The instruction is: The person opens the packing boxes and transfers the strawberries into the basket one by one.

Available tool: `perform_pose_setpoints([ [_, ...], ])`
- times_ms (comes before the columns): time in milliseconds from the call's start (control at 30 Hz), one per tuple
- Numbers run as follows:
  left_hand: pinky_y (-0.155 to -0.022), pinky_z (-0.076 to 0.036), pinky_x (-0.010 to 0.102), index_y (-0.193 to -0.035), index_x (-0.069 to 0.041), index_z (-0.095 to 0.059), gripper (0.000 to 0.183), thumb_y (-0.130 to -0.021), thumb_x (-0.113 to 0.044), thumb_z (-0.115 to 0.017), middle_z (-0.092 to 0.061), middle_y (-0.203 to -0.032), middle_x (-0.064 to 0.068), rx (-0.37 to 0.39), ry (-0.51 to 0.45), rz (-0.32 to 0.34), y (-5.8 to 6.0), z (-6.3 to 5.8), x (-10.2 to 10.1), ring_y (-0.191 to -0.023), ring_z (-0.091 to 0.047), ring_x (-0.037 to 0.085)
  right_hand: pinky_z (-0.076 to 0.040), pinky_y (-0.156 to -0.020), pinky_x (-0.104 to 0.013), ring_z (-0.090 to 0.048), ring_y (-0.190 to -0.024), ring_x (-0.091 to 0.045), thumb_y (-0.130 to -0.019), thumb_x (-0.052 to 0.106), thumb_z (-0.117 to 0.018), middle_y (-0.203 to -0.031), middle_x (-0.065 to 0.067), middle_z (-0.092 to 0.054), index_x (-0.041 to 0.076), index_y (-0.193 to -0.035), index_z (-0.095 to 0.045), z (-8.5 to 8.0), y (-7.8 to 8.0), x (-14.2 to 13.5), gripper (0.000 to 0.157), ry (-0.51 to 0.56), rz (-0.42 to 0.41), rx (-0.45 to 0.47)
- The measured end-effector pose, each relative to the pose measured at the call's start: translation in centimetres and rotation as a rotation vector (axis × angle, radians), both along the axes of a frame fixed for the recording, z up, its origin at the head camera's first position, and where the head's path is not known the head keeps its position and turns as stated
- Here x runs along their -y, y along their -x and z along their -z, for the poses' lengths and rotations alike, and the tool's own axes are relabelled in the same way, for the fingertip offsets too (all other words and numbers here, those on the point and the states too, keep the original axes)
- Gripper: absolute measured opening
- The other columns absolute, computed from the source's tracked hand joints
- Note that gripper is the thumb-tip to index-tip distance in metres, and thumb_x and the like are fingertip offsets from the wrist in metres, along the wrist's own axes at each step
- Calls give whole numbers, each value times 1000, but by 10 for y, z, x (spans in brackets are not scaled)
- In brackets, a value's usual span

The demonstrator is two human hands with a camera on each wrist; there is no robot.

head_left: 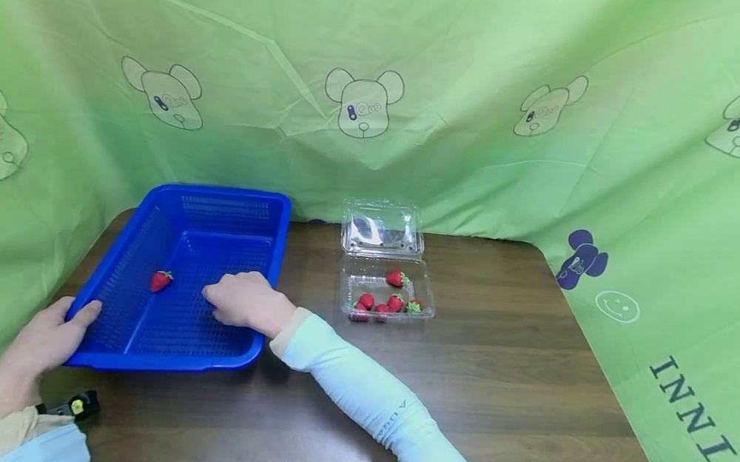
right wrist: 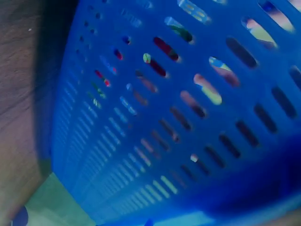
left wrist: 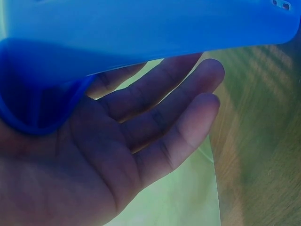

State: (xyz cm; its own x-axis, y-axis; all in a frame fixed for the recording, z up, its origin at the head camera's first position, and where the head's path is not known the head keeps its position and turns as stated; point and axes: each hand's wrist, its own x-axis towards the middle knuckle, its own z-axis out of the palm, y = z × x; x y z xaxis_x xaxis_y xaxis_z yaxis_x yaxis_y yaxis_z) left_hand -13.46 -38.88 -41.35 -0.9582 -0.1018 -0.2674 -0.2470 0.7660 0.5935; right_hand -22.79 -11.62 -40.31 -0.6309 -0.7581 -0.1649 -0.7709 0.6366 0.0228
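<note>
A blue slotted plastic basket sits at the left of the table. My left hand holds its near left corner, thumb over the rim; in the left wrist view the other fingers lie loosely extended beneath the rim. My right hand reaches over the right rim into the basket, fingers curled downward. Its fingertips are hidden in the head view. Through the wall slots in the right wrist view show two separate red-and-green patches, one near the hand, seemingly a strawberry in its grasp. Another strawberry lies on the basket floor.
Right of the basket stands a clear plastic clamshell box, its lid folded back, holding several strawberries. A black strap with a buckle is at my left wrist. Green printed cloth hangs around the wooden table.
</note>
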Motion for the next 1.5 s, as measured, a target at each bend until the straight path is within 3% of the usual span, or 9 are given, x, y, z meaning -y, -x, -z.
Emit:
perform_pose_setpoints([
  [133, -73, -40, 37, -131, 17, -35, 68, -105, -45, -23, -52, -116, 41, -10, 4, -2, 1, -1, 1, -98, -56, 45, -49, -62, -23, -58, -74, -7, -101, 30, -53, -92, 10, -66, 28, -109, -64, 2, -3, 7, 14, -60, 18, -21],
  [367, -81, -42, 53, -134, 17, -32, 71, -105, -46, -21, -48, -121, 44, 4, 0, 3, 1, -2, 1, -102, -54, 49, -51, -63, -24, -59, -76, -7, -102, 31, -50, -99, 10, -66, 30, -109, -64, 8, -7, 8, 16, -112, 19, -55],
  [567, -80, -42, 49, -132, 17, -34, 69, -105, -45, -22, -50, -118, 42, 1, 4, 8, 0, 0, -1, -100, -54, 47, -52, -64, -23, -59, -74, -6, -102, 30, -50, -97, 10, -68, 29, -107, -66, 8, -8, 6, 16, -93, 6, -88],
  [667, -80, -42, 50, -133, 17, -33, 70, -105, -46, -22, -50, -118, 42, 1, 7, 9, 1, 1, -1, -100, -53, 47, -49, -57, -22, -58, -69, -6, -102, 29, -49, -89, 10, -67, 27, -102, -65, 7, -7, 5, 16, -34, -21, -125],
  [833, -81, -42, 53, -134, 18, -31, 71, -105, -47, -21, -48, -120, 43, 3, 10, 0, 1, 1, 1, -102, -53, 48, -41, -47, -21, -55, -62, -4, -102, 29, -46, -76, 10, -63, 25, -94, -61, 6, -7, 6, 18, 140, -93, -287],
  [967, -77, -41, 44, -131, 17, -35, 69, -105, -45, -23, -51, -117, 42, -14, 21, 4, 1, 2, 2, -99, -55, 46, -36, -47, -20, -52, -62, -6, -102, 30, -44, -71, 11, -58, 23, -89, -57, 4, -8, 2, 19, 260, -120, -381],
  [1267, -74, -40, 38, -131, 17, -34, 68, -105, -44, -22, -53, -114, 41, -12, 5, 11, 0, -1, -1, -97, -57, 43, -39, -50, -21, -50, -59, -7, -100, 29, -48, -67, 13, -56, 24, -82, -58, -13, -5, -25, 21, 422, -38, -544],
  [1500, -73, -41, 38, -129, 17, -36, 65, -106, -42, -24, -53, -113, 41, -18, 17, 10, 0, 1, 0, -94, -56, 43, -44, -51, -23, -54, -61, -11, -98, 26, -50, -66, 11, -57, 21, -80, -58, -17, 0, -48, 20, 482, 19, -569],
])
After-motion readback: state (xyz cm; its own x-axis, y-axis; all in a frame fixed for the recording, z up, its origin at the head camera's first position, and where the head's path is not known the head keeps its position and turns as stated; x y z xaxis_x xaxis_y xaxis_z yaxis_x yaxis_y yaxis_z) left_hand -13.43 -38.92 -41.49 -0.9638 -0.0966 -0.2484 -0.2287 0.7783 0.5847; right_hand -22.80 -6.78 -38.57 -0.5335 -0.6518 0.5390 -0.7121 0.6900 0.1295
